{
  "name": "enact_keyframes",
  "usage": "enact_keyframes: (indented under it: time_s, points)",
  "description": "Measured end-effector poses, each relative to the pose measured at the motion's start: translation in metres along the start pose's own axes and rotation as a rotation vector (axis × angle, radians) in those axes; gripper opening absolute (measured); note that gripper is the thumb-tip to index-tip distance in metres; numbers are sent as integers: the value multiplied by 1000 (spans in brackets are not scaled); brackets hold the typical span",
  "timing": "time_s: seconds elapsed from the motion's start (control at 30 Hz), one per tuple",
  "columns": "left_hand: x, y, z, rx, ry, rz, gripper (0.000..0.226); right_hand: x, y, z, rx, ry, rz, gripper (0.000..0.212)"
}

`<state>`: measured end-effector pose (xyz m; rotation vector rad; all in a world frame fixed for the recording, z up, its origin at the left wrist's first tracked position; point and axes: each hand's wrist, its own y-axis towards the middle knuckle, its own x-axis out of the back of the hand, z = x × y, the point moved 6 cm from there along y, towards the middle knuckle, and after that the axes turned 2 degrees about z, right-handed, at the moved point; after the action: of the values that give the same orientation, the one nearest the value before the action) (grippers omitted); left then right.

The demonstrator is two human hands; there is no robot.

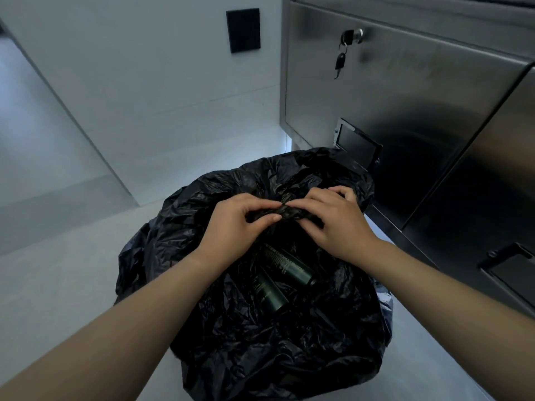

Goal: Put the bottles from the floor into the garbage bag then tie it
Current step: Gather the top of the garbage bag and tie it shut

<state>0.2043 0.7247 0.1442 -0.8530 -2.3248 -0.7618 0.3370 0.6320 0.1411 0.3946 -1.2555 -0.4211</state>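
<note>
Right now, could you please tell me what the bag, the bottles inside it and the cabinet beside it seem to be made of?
Bag: thin black plastic film, glossy, heavily crinkled.
Bottles: dark green, smooth with a soft sheen, probably plastic, possibly glass.
Cabinet: brushed stainless steel, streaky grey reflections.

- I read the garbage bag (260,342) as plain black, with grey glints on its creases.
- I read the right bottle (289,267) as dark green with pale lettering along its side.
- The left bottle (270,290) shows the same dark green, with fainter print.
- The floor (72,285) is plain pale grey.
- The wall (144,82) is bluish white, and its wall plate (243,30) is matt black.
- The cabinet (405,96) is brushed silver-grey. Its lock (358,33) is silver, its key (340,61) black-headed and its recessed handle (357,144) black.
</note>
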Motion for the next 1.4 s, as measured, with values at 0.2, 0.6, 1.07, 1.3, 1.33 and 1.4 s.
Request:
enact_keyframes:
  time_s: [0.2,0.6,1.07,1.3,1.33,1.4]
  points:
    - [2,3,-1,43,23,-47,19,2,-1,1,-13,-24,-12,41]
    - [4,0,-10,-69,-36,-5,31,14,5,-1,-18,-13,-99,22]
    - [4,4,-9,-121,146,18,22,2,7,2,8,45,117,24]
    - [10,6,-7,-63,118,-40,20,-2,14,1,-38,111,194,18]
    - [11,6,-5,-47,107,-49,20,-2,14,1,-40,141,214,20]
    - [14,7,0,-7,82,-69,19,-2,14,3,-41,184,226,28]
